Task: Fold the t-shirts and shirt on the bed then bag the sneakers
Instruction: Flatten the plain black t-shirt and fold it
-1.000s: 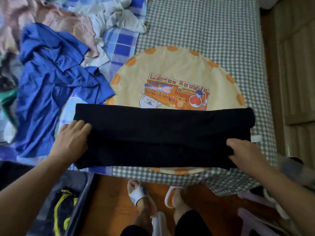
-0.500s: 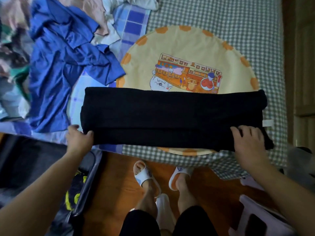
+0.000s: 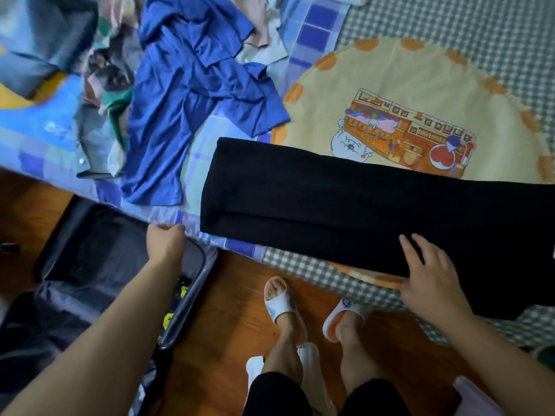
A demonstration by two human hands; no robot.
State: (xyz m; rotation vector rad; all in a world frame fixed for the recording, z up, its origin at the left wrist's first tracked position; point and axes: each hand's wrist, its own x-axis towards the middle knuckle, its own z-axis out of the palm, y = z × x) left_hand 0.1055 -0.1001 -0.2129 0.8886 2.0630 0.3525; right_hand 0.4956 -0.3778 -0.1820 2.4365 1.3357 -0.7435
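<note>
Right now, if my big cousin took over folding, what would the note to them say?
Left hand: open, off the garment, at the bed's edge above the open suitcase.
Right hand: open, flat on the black t-shirt.
Black t-shirt: folded into a long strip across the bed, not yet folded crosswise.
Blue t-shirt: crumpled, unfolded, beside more clothes at the far left.
Left to do: finish the black one, fold the rest, bag the sneakers, which are not in sight.

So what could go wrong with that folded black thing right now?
The folded black t-shirt lies at the bed's near edge and only the right hand rests on it; its near right corner overhangs, so it might slide off. The left hand is off it, so that end could unfold. The open suitcase below could trip the feet.
</note>
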